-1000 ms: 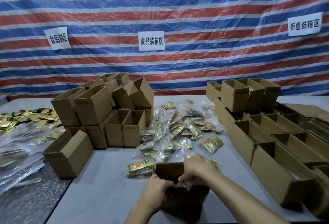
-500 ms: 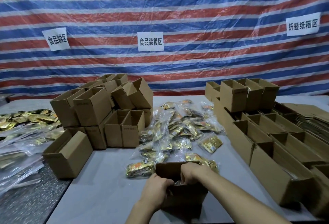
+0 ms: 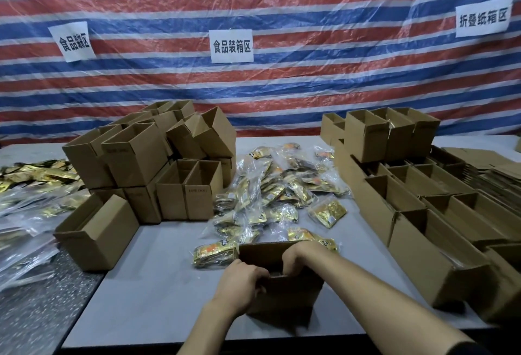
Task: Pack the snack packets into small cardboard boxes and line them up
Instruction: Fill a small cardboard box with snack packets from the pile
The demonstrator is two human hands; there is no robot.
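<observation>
A small open cardboard box (image 3: 293, 292) stands on the grey table (image 3: 158, 284) right in front of me. My left hand (image 3: 239, 284) grips the box's near left rim. My right hand (image 3: 298, 256) reaches down into the box's open top, fingers curled and hidden inside; what they hold is out of sight. Behind the box lies a pile of gold snack packets (image 3: 282, 194) in clear wrap, with one gold and orange packet (image 3: 214, 253) just left of the box.
A stack of open boxes (image 3: 158, 163) stands at the left, with one box (image 3: 95, 230) lying in front. Rows of boxes (image 3: 423, 213) line the right side, flat cardboard (image 3: 501, 174) beyond. More gold packets (image 3: 33, 179) lie on the far left. A striped tarp hangs behind.
My right hand has sunk deeper into the box. The clear wrap seen at the box's top a second ago is no longer visible. My left hand stays on the rim.
</observation>
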